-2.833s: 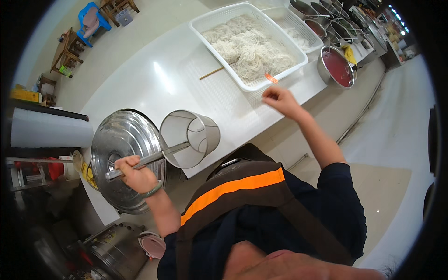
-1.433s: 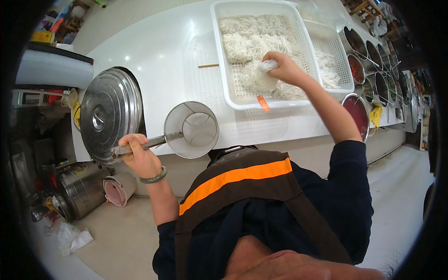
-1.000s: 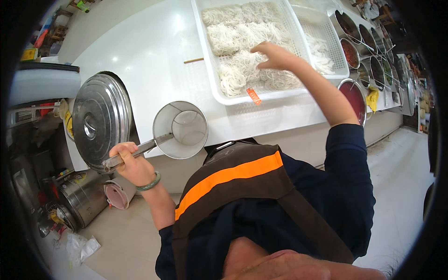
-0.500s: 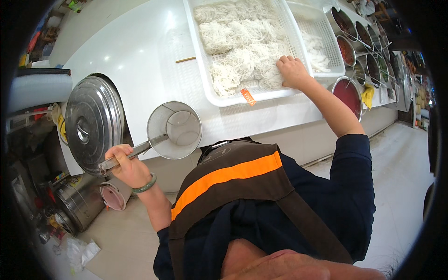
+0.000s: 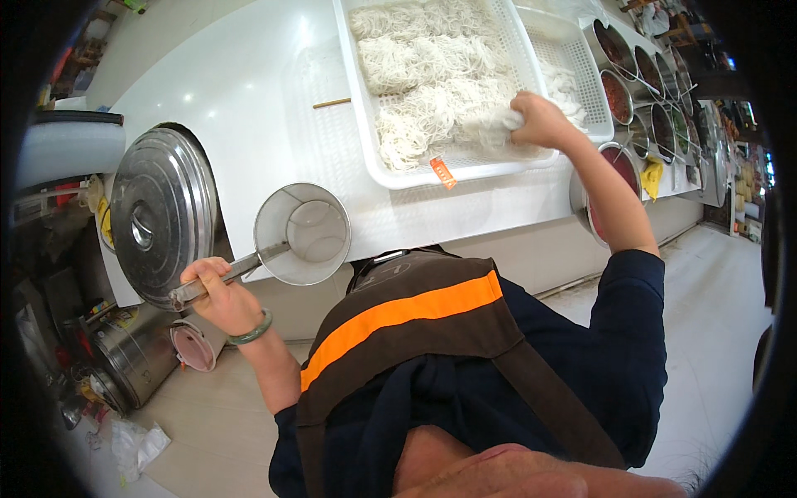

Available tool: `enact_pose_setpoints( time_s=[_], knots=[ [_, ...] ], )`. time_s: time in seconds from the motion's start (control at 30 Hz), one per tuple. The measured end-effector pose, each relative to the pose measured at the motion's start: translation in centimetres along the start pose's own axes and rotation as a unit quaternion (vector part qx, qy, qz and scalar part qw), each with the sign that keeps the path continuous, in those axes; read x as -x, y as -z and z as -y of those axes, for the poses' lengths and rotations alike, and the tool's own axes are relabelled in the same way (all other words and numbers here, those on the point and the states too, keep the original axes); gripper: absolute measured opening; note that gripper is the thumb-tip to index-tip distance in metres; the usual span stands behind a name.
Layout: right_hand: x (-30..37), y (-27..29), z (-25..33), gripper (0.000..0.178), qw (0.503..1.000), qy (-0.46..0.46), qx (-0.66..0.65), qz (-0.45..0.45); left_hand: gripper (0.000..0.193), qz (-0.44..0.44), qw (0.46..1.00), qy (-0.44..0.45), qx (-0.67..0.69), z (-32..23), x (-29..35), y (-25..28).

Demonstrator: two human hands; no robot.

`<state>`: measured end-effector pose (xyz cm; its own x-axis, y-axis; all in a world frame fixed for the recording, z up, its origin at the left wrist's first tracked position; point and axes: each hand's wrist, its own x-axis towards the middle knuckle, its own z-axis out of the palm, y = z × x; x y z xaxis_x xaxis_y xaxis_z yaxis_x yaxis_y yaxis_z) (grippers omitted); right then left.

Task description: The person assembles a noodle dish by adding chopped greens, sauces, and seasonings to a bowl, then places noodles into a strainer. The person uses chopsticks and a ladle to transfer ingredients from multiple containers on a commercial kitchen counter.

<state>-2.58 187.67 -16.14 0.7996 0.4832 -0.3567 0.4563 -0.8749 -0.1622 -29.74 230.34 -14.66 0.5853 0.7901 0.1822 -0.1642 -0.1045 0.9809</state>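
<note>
My left hand [image 5: 222,300] is closed around the metal handle of a deep mesh noodle strainer [image 5: 304,234], which hangs over the counter's front edge with nothing in it. My right hand [image 5: 544,121] grips a clump of white noodles [image 5: 495,127] at the near right corner of a white plastic basket [image 5: 378,170]. The clump looks slightly blurred. Piles of the same noodles [image 5: 423,62] fill most of that basket. An orange tag [image 5: 442,173] hangs on its front rim.
A second white basket [image 5: 599,112] holds more white strips at the right. Beyond it stand several metal pots [image 5: 614,46] of toppings and a yellow cloth [image 5: 652,178]. A large steel lid [image 5: 154,224] lies at the left. A thin stick [image 5: 332,103] rests on the white counter [image 5: 257,108].
My right hand has lifted and shifted slightly right, and a clump of noodles now shows in its fingers. My left hand and the strainer have barely moved.
</note>
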Motion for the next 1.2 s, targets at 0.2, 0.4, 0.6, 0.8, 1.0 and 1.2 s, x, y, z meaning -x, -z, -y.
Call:
enact_pose_setpoints(
  time_s=[0.2,0.4,0.6,0.8,1.0,1.2],
  knots=[
    [-3.1,2.8,-0.1,0.054,0.879,-0.100,-0.466,0.000,0.014,-0.001,1.000,0.009,-0.022,0.1,0.1,-0.6],
    [-7.3,0.4,0.9,0.073,0.897,-0.140,-0.419,-0.030,0.015,-0.001,1.000,0.006,-0.002,-0.3,-0.1,-0.3],
    [-7.0,2.3,0.9,0.061,0.895,-0.139,-0.416,-0.085,0.013,-0.012,1.000,0.009,-0.015,0.2,-0.1,0.4],
    [-6.4,3.3,2.4,0.036,0.925,-0.033,-0.341,-0.165,0.014,-0.021,1.000,0.007,-0.007,0.6,-0.2,0.4],
    [-5.8,1.9,0.5,0.035,0.994,-0.091,0.026,-0.059,0.012,-0.017,1.000,-0.010,-0.014,0.8,0.0,0.4],
    [-4.4,2.9,1.2,0.045,0.979,-0.091,0.059,-0.171,0.012,-0.026,0.999,0.009,-0.028,0.8,0.0,0.4]
  ],
)
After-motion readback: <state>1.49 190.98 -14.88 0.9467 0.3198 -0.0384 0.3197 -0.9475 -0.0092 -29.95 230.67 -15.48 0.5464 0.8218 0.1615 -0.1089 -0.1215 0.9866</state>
